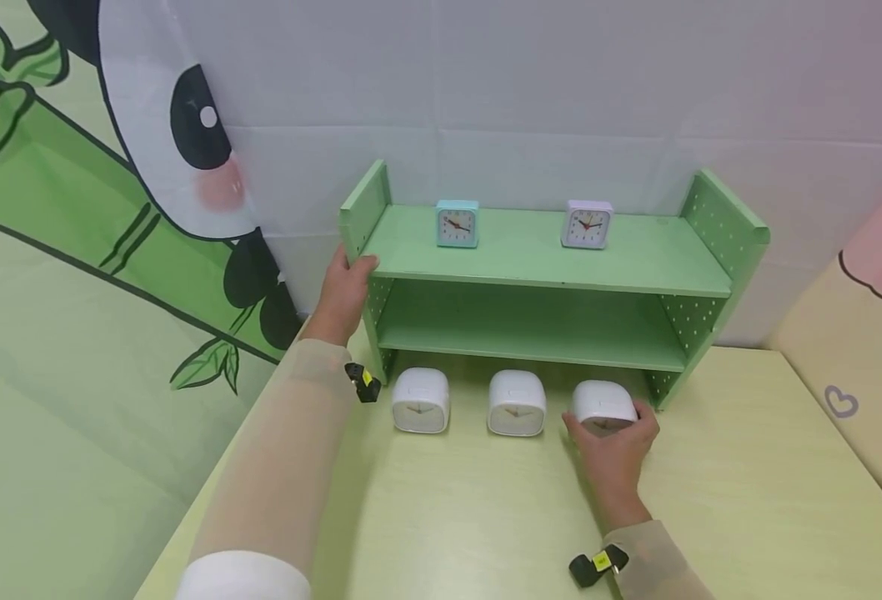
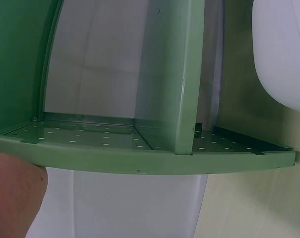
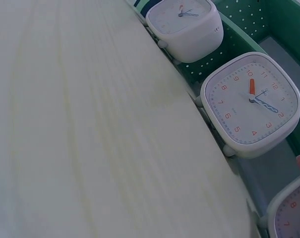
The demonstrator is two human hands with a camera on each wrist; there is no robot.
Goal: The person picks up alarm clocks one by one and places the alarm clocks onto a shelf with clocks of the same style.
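A white clock [image 1: 603, 398] appears to stand on the table [image 1: 448, 517], gripped at its sides between the thumb and fingers of the right hand [image 1: 612, 454]. Left of that hand stands a middle clock [image 1: 517, 403], then an end clock [image 1: 421, 401]; a leftward swing could knock the nearer one. Beyond the hand is a green shelf [image 1: 516, 260]; lifting could bump its lower board. The left hand [image 1: 342, 293] grips the shelf's left end; a tug could topple the blue clock [image 1: 457, 224] and purple clock [image 1: 587, 225] on top, to its right.

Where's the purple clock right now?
In the head view, the purple clock stands on the upper level of the green shelf, right of the blue clock.
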